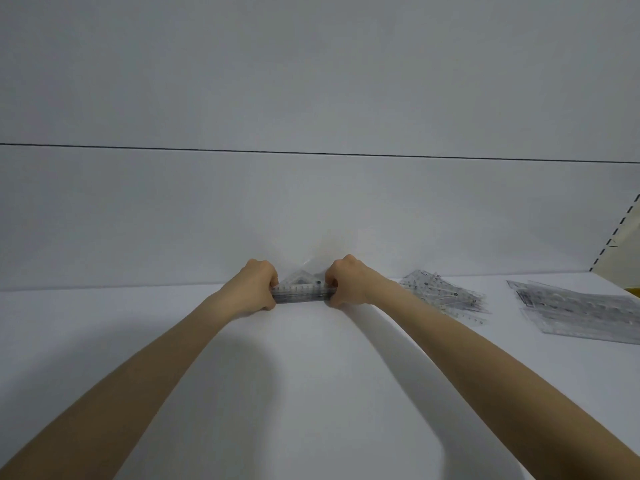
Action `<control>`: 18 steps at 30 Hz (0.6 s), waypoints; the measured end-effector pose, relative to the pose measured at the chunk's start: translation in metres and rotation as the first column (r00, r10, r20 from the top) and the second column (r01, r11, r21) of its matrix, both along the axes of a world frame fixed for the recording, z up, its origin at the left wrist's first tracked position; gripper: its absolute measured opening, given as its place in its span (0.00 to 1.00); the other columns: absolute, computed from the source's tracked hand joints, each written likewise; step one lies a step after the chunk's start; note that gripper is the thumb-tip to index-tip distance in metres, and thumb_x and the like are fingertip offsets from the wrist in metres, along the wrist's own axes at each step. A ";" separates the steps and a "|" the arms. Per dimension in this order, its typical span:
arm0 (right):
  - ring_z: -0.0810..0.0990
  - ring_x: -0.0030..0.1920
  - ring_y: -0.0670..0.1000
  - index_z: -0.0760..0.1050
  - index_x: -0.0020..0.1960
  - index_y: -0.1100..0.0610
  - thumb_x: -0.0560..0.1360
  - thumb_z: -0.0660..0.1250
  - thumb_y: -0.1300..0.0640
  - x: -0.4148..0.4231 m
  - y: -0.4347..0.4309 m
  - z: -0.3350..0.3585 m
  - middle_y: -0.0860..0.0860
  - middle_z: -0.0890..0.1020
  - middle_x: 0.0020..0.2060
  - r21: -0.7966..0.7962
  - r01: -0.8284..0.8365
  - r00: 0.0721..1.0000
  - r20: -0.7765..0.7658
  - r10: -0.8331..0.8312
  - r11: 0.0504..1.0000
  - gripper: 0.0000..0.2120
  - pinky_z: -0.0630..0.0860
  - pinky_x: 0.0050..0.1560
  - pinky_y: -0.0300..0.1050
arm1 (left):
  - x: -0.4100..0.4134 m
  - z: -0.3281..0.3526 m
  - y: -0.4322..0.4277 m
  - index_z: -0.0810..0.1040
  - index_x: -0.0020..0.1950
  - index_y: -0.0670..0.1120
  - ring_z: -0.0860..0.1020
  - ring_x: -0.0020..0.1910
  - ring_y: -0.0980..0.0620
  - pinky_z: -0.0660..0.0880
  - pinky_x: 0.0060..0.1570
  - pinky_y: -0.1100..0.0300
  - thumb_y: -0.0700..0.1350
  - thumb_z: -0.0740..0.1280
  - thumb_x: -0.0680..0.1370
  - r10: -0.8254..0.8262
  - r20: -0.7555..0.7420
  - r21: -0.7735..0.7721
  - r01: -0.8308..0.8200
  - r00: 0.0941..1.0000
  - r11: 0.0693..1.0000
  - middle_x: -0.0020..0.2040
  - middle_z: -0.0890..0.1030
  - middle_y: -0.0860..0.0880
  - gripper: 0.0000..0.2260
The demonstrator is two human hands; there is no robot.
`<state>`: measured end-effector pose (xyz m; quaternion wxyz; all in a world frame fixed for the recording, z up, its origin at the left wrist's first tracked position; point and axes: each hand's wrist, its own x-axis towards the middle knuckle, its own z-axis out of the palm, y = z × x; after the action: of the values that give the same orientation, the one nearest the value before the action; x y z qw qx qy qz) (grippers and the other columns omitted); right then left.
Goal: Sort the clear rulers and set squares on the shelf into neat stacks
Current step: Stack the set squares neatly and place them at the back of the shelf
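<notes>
Both fists are curled tight: the left hand (258,287) and right hand (346,283) grip opposite ends of a set-square stack (300,291) standing on the white shelf (311,393) by the back wall, loose clear rulers (446,296) lying to its right.

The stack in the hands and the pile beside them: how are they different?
The held stack is squared up; the loose pile is fanned out and crooked. The left hand and right hand grip the held stack's ends; no hand holds the loose pile. Both are clear plastic with printed marks.
</notes>
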<state>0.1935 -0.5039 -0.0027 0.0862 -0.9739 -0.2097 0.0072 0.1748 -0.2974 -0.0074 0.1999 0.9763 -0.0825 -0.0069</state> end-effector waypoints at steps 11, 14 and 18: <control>0.64 0.29 0.52 0.64 0.28 0.59 0.65 0.74 0.57 0.002 0.007 0.008 0.52 0.65 0.25 0.090 -0.009 0.995 -0.101 0.018 0.996 0.19 0.59 0.28 0.42 | 0.008 0.000 -0.001 0.78 0.37 0.40 0.73 0.31 0.48 0.68 0.31 0.59 0.36 0.71 0.65 0.000 -0.040 0.011 0.001 0.999 1.000 0.35 0.78 0.41 0.04; 0.62 0.29 0.51 0.61 0.27 0.58 0.65 0.74 0.58 0.004 0.009 0.008 0.51 0.63 0.25 0.071 -0.010 0.995 -0.096 0.016 0.997 0.21 0.57 0.27 0.41 | 0.008 0.003 -0.005 0.72 0.36 0.45 0.68 0.31 0.49 0.64 0.32 0.59 0.35 0.70 0.65 -0.028 -0.057 0.059 0.031 0.998 0.998 0.33 0.71 0.44 0.09; 0.62 0.30 0.52 0.59 0.26 0.57 0.63 0.74 0.59 0.006 0.011 0.009 0.51 0.62 0.24 0.069 -0.018 0.995 -0.100 0.025 0.997 0.22 0.56 0.27 0.40 | 0.011 0.007 -0.006 0.66 0.29 0.44 0.64 0.29 0.49 0.60 0.30 0.61 0.35 0.71 0.65 -0.053 -0.067 0.106 0.060 0.996 0.993 0.28 0.67 0.45 0.15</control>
<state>0.1994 -0.4927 0.0061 0.1299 -0.9665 -0.2156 0.0503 0.1858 -0.3033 -0.0009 0.1490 0.9823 -0.1029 -0.0481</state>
